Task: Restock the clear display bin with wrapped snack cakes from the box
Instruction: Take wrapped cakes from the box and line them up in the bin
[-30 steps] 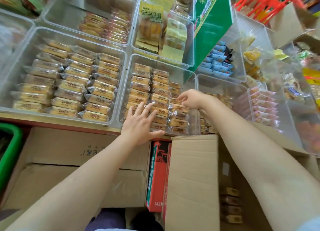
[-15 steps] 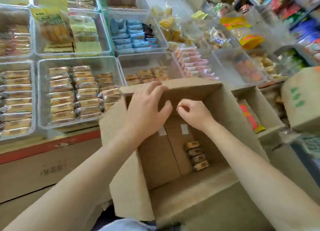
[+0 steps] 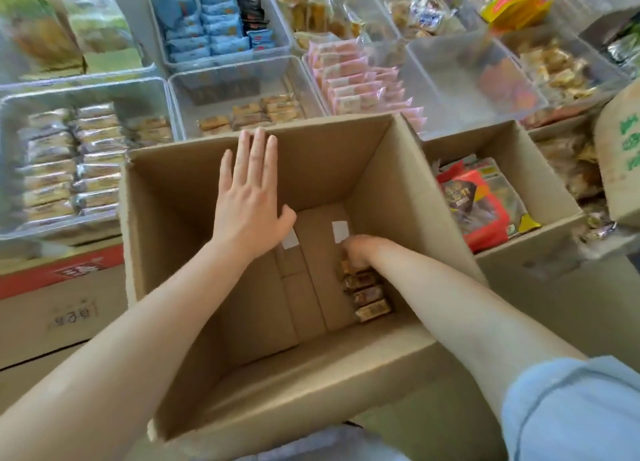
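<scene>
Fingers [image 3: 256,152] of the left hand [image 3: 247,202] lie straight and spread flat against the far wall of the box [image 3: 194,197], holding nothing. Right hand [image 3: 360,251] is deep in the box, curled onto the top cake of a row of cakes [image 3: 367,296] on the floor at its 3 o'clock side. Bin [image 3: 242,79] waits at 12 o'clock, nearly bare.

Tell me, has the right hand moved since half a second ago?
Yes. The right hand has gone down from the box's upper part to its floor, onto the row of cakes.
</scene>
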Demonstrator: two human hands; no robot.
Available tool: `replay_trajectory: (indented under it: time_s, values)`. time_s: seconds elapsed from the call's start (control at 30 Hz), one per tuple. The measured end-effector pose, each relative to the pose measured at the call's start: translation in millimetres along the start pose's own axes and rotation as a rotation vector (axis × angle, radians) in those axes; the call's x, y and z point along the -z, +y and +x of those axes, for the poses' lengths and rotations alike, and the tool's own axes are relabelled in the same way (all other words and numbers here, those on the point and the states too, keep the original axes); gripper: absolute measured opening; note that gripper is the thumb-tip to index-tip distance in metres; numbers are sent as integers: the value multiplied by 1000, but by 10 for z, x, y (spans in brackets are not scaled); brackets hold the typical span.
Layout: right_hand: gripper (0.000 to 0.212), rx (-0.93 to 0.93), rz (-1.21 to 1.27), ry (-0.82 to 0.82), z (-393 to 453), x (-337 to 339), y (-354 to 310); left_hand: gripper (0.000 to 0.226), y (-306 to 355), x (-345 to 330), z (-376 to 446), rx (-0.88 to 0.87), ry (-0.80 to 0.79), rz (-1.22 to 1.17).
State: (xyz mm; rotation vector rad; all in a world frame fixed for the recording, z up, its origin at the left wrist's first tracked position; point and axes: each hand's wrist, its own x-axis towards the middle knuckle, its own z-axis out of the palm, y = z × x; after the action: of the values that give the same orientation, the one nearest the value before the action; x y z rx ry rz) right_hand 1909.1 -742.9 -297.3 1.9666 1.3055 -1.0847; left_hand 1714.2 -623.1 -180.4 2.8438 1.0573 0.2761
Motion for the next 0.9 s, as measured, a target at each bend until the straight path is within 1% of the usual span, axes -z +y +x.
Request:
replay_trajectory:
  time_s: [0.13, 0.23, 0.33, 0.37, 0.43, 0.53, 0.57, 0.63, 0.7, 0.8, 0.83, 0.9]
  values:
    - [38, 61, -80, -43, 169, -95, 13, 97, -28, -61, -13, -1, 30, 22]
    - [42, 47, -97, -35, 286, -129, 48, 97, -46, -65, -19, -11, 48, 21]
    - [36, 40, -48, -43, 332, -51, 41, 96, -45, -40, -29, -18, 50, 12]
    - [34, 66, -3, -15, 328, 3, 24, 95, -40, -26, -32, -16, 44, 3]
    - [37, 134, 176, 57, 282, 185, -43, 92, -36, 16, -41, -9, 31, -39]
    - [24, 261, 580, 118, 34, 567, -223, 83, -34, 139, -79, 2, 22, -161]
    - [23, 318, 674, 118, -120, 706, -291, 79, -35, 190, -103, 20, 27, -221]
    - [26, 442, 860, 66, -455, 937, -405, 74, -41, 290, -185, 81, 34, -339]
    - [29, 563, 1050, 2, -746, 1108, -481, 81, -64, 376, -302, 120, 15, -415]
    - [37, 712, 1212, -14, -1075, 1327, -615, 97, -111, 534, -450, 116, 8, -450]
    - [38, 751, 1237, -15, -1166, 1394, -689, 98, -137, 607, -467, 130, 33, -450]
    - [39, 796, 1237, 3, -1309, 1516, -872, 92, -242, 762, -460, 167, 141, -424]
